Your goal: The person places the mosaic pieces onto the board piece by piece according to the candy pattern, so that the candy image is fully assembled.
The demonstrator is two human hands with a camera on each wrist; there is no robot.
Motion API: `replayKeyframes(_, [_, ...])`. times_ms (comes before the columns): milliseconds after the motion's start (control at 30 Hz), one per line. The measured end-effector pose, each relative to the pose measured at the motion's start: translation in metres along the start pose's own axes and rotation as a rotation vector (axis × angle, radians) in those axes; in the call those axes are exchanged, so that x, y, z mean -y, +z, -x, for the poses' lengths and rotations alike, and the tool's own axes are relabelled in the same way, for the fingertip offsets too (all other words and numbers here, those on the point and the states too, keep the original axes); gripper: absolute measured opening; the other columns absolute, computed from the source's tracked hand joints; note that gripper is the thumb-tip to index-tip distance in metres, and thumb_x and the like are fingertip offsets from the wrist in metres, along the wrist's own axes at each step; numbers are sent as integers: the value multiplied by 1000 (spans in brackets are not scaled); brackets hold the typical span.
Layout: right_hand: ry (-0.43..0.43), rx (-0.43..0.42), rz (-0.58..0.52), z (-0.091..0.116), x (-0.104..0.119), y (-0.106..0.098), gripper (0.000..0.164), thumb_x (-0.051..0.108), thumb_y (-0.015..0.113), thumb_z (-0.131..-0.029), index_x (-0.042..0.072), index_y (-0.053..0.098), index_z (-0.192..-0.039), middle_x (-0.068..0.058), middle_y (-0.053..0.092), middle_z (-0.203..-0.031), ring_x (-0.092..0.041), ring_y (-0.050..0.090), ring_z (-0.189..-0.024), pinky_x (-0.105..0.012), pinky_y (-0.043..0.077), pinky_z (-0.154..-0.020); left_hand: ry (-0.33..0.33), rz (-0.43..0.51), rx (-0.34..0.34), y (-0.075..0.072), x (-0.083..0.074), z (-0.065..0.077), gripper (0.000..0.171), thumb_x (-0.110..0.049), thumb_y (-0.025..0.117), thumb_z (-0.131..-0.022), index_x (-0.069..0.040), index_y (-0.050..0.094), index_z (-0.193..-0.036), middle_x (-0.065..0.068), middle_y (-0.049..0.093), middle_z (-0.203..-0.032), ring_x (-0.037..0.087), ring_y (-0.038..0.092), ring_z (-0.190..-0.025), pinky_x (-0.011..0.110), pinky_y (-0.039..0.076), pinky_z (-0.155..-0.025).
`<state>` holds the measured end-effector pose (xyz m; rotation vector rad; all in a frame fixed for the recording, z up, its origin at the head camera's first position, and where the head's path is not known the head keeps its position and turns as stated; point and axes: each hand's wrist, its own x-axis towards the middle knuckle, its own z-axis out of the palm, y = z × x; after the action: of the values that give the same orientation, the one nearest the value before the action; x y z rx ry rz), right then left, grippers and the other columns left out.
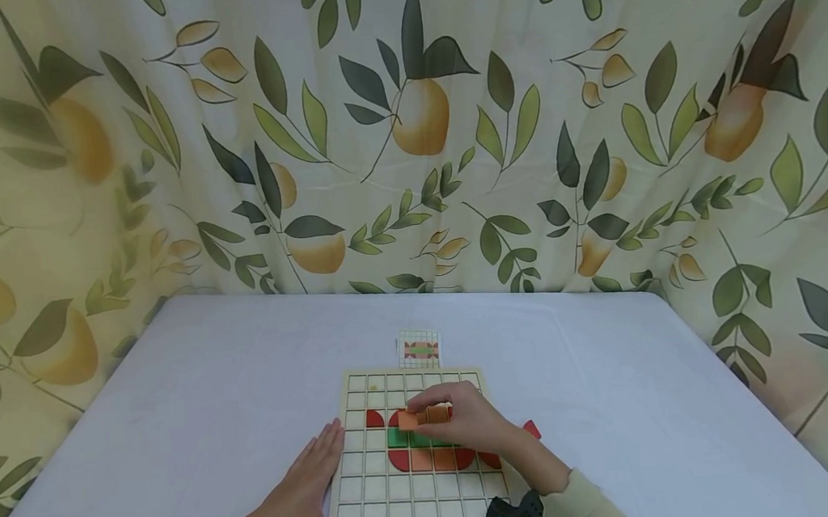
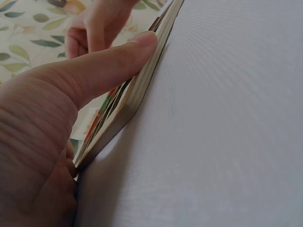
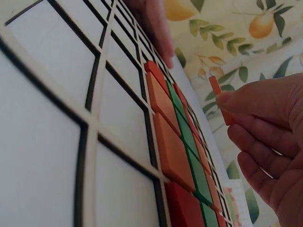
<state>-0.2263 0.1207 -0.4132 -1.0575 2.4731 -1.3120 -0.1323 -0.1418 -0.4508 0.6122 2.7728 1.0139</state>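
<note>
A wooden grid board [image 1: 376, 515] with white squares lies on the table. Red quarter-round tiles [image 1: 398, 460], orange squares [image 3: 173, 153] and green tiles [image 1: 397, 437] fill rows in its middle. Between thumb and fingertips, my right hand [image 1: 472, 418] pinches an orange square tile [image 3: 214, 85], held above the board near the upper coloured row. My left hand [image 1: 295, 493] rests along the board's left side with its fingers straight. In the left wrist view, its thumb [image 2: 106, 68] lies on the board's near edge. The right hand hides part of the upper row.
A small pattern card [image 1: 419, 349] lies just beyond the board's far edge. One red piece [image 1: 532, 428] is on the white tablecloth [image 1: 613, 373] right of the board, partly behind the forearm. A black device [image 1: 514, 515] sits at the right wrist. Behind hangs a fruit-patterned curtain [image 1: 528, 225].
</note>
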Motion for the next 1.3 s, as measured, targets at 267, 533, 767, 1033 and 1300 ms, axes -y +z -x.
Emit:
replayKeyframes(267, [-1,57,21,-13,4,18,25,19,73,-79,11,70,-103,9,66,-100,-5,59,-94,-24,49,-83,24,2,-3,-1,1,1,129,-71,70,-56,2,11,-146,13,7,-152,25,4,-138,8,-11,-100])
replayKeyframes(533, [13,114,60,-18,5,28,25,11,72,-79,10,70,-104,11,66,-97,-3,59,-89,-20,49,-81,1,6,13,-1,0,1,129,-71,69,-56,1,12,-146,12,7,-153,24,4,-138,6,-12,-99])
replayKeyframes(767, [39,108,107,-21,9,29,24,12,73,-78,11,71,-102,12,65,-94,-2,58,-85,-20,49,-79,5,5,13,-2,-1,1,128,-70,69,-57,1,13,-146,12,8,-153,25,5,-138,7,-12,-99])
replayKeyframes(1033, [20,97,91,-23,10,33,24,11,74,-78,8,70,-102,6,67,-95,-4,59,-85,-19,50,-76,2,-6,24,-2,0,-1,128,-72,68,-57,1,13,-146,12,7,-153,24,4,-138,7,-12,-99])
replayKeyframes(1300, [-28,89,106,-24,12,36,24,11,75,-77,7,71,-101,4,67,-97,-4,59,-88,-19,50,-77,-9,-13,30,-2,0,-1,128,-72,68,-56,0,12,-146,11,7,-153,23,3,-138,6,-13,-99])
